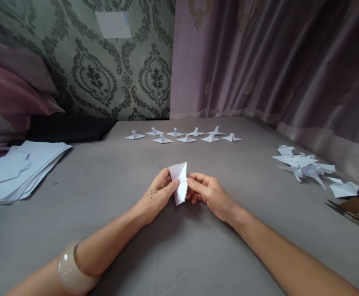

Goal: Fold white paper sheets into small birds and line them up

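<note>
A small folded piece of white paper [180,182] is held upright just above the grey surface, in the middle of the view. My left hand [156,195] pinches its left side, thumb and fingers closed on it. My right hand [209,194] pinches the right side in the same way. A pale bangle [71,271] sits on my left forearm. Both forearms reach in from the bottom edge.
Several finished folded paper figures [185,135] stand in two rows farther back. A loose heap of folded paper pieces [305,166] lies at the right. A stack of white sheets [19,168] rests at the left. A curtain [275,61] hangs behind, with cushions [10,94] at the left.
</note>
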Available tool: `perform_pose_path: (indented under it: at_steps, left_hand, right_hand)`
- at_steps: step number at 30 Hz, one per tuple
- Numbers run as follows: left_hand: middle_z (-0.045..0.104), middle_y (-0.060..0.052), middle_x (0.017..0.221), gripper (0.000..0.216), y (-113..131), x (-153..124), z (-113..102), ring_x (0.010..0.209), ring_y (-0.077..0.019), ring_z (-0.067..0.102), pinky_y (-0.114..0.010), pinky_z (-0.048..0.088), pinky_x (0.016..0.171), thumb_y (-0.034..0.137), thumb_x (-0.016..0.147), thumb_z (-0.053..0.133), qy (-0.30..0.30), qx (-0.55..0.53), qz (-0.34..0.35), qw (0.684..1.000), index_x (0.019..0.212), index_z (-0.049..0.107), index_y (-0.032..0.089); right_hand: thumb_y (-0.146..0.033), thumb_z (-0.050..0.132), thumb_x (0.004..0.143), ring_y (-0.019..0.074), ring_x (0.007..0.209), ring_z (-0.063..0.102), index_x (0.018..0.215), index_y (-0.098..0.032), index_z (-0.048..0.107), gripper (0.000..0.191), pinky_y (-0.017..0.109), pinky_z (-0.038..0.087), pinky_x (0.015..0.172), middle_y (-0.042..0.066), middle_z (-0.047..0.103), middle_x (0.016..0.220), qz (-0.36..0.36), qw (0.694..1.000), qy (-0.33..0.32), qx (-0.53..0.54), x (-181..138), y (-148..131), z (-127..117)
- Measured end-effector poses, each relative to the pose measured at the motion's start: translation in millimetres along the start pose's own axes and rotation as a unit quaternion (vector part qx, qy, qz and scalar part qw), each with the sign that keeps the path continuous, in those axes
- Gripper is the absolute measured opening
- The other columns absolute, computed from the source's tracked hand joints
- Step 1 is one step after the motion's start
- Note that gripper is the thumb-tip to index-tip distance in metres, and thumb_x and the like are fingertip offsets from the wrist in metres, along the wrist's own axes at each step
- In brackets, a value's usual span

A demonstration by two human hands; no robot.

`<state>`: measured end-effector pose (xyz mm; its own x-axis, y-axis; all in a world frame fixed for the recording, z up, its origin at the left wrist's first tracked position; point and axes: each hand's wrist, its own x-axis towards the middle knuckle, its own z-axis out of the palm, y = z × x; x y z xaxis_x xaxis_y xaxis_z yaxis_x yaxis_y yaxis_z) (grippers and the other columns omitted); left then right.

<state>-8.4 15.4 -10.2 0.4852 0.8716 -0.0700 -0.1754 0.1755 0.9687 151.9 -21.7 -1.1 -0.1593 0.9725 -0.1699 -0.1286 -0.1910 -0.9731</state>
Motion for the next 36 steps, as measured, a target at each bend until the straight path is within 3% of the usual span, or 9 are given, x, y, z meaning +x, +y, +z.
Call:
perform_pose_path:
  at_steps: [8, 16, 26, 32, 36]
  left_hand:
    - [0.062, -0.004, 0.091, 0.032, 1.0, 1.3, 0.8, 0.07, -0.0143, 0.06, -0.028, 0.044, 0.067, 0.032, 0.079, 0.064, -0.02, -0.094, -0.025, 0.995, 0.106, 0.053, 0.017]
    - [0.062, -0.003, 0.088, 0.025, -0.7, 1.7, 0.0, 0.066, -0.0119, 0.058, -0.028, 0.042, 0.067, 0.028, 0.082, 0.061, -0.028, -0.103, -0.025, 0.994, 0.103, 0.053, 0.017]
    - [0.063, -0.006, 0.092, 0.029, 0.2, 2.2, -0.4, 0.072, -0.0159, 0.06, -0.029, 0.045, 0.068, 0.03, 0.08, 0.063, -0.036, -0.111, -0.035, 0.993, 0.105, 0.054, 0.018]
    - [0.061, -0.005, 0.093, 0.033, 0.7, -2.7, -0.6, 0.088, -0.0191, 0.058, -0.029, 0.045, 0.075, 0.036, 0.081, 0.061, -0.009, 0.02, -0.013, 1.0, 0.108, 0.053, 0.018]
    - [0.059, -0.008, 0.106, 0.04, 3.6, -8.0, 1.9, 0.101, -0.0219, 0.056, -0.032, 0.045, 0.082, 0.039, 0.083, 0.059, -0.058, 0.084, 0.013, 0.995, 0.117, 0.049, 0.02]
  right_hand:
    - [-0.037, 0.066, 0.077, 0.0119, 0.07, 0.057, 0.105, -0.017, 0.06, 0.036, 0.023, 0.043, 0.057, 0.002, 0.061, 0.079, -0.012, 0.999, -0.041, 0.022, -0.1, 0.8, 0.8]
    - [-0.038, 0.069, 0.075, 0.011, 0.072, 0.058, 0.107, -0.018, 0.059, 0.038, 0.023, 0.043, 0.059, 0.004, 0.062, 0.09, -0.016, 0.999, -0.045, 0.01, -0.1, 2.7, 0.8]
    - [-0.031, 0.065, 0.078, 0.0115, 0.074, 0.057, 0.113, -0.019, 0.058, 0.038, 0.023, 0.043, 0.061, 0.005, 0.062, 0.094, -0.027, 0.997, -0.072, -0.005, 1.4, 0.9, -1.6]
    - [-0.023, 0.06, 0.072, 0.0119, 0.068, 0.057, 0.093, -0.016, 0.063, 0.022, 0.023, 0.042, 0.056, 0.003, 0.065, 0.082, -0.029, 0.997, 0.008, -0.069, 0.0, -3.7, 5.6]
    - [-0.027, 0.061, 0.072, 0.0132, 0.066, 0.058, 0.083, -0.017, 0.061, 0.015, 0.025, 0.044, 0.059, 0.001, 0.064, 0.074, -0.06, 0.989, 0.071, -0.111, 1.8, 3.4, 4.6]
